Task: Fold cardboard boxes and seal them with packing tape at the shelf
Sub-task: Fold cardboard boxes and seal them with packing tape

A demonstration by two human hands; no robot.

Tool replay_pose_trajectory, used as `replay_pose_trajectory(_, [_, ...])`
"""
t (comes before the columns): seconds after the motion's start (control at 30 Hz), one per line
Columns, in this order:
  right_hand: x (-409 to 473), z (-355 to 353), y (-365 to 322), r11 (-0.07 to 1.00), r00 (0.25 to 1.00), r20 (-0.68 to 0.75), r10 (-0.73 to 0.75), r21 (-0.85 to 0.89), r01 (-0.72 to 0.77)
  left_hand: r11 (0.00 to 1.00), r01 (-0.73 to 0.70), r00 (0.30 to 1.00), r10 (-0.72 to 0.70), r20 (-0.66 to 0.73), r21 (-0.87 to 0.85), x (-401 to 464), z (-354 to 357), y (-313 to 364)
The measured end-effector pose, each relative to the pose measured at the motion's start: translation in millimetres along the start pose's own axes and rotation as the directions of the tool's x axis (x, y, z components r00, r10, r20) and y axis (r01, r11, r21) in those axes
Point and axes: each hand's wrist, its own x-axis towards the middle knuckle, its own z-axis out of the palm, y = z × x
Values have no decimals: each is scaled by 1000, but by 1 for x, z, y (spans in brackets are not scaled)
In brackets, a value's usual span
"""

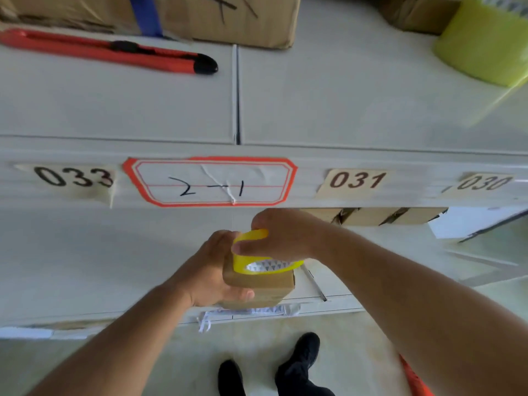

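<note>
Taping step, judging by the layout: small cardboard box (258, 281) held over the lower shelf (85, 267), yellow tape roll (264, 257) sitting on its top face. To do it well: keep the box steady against the left palm, lay the tape flat along the flap seam, pull the roll straight across without twisting, press the strip down so it sticks over the edge, leave enough overhang to wrap down the side. Left hand (213, 270) grips the box from its left side, fingers curled under the bottom edge, thumb side up near the roll. Right hand (274, 235) curls over the top of the roll, thumb across its front, fingers wrapped behind, pinching it down onto the box. Whether a strip is already stuck to the cardboard, cannot tell, hands cover it. Upper shelf: red box cutter (108, 51) lying flat at left, well apart from the hands, second yellow-green tape roll (483, 44) far right, big cartons at the back
</note>
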Motion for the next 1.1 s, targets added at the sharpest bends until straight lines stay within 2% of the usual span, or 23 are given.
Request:
replay_pose_trajectory(0.1, [-6, -10, 41, 964, 991, 33, 127, -241, -115, 998, 24, 1000, -24, 13, 50, -1, -2, -4])
replay_pose_trajectory(0.2, [-3, 3, 85, 921, 977, 18, 211, -338, -193, 999, 42, 999, -42, 17, 24, -2, 0, -5])
replay_pose_trajectory(0.43, [4, 40, 117, 951, 963, 11, 269, -164, -264, 996, 72, 997, -74, 35, 50, -5, 0, -5])
replay_pose_trajectory(0.73, [10, 63, 129, 957, 958, -2, 285, -59, -285, 995, 93, 994, -96, 57, 43, -6, -1, 0])
replay_pose_trajectory(0.8, [13, 69, 132, 958, 958, 10, 285, -33, -285, 988, 94, 993, -102, 66, 120, -5, -4, 3])
replay_pose_trajectory(0.83, [14, 71, 133, 957, 957, 19, 289, -21, -289, 970, 77, 993, -95, 66, 231, -4, -6, 7])
replay_pose_trajectory(0.9, [14, 73, 136, 957, 957, 20, 290, -13, -290, 865, -3, 994, -52, 94, 502, 5, -5, 25])
replay_pose_trajectory(0.93, [14, 74, 136, 959, 959, 13, 284, -18, -284, 808, -55, 991, -27, 130, 586, 13, 1, 36])
replay_pose_trajectory(1.1, [15, 77, 128, 965, 965, 9, 264, 4, -264, 705, -210, 969, 57, 240, 678, 55, 39, 82])
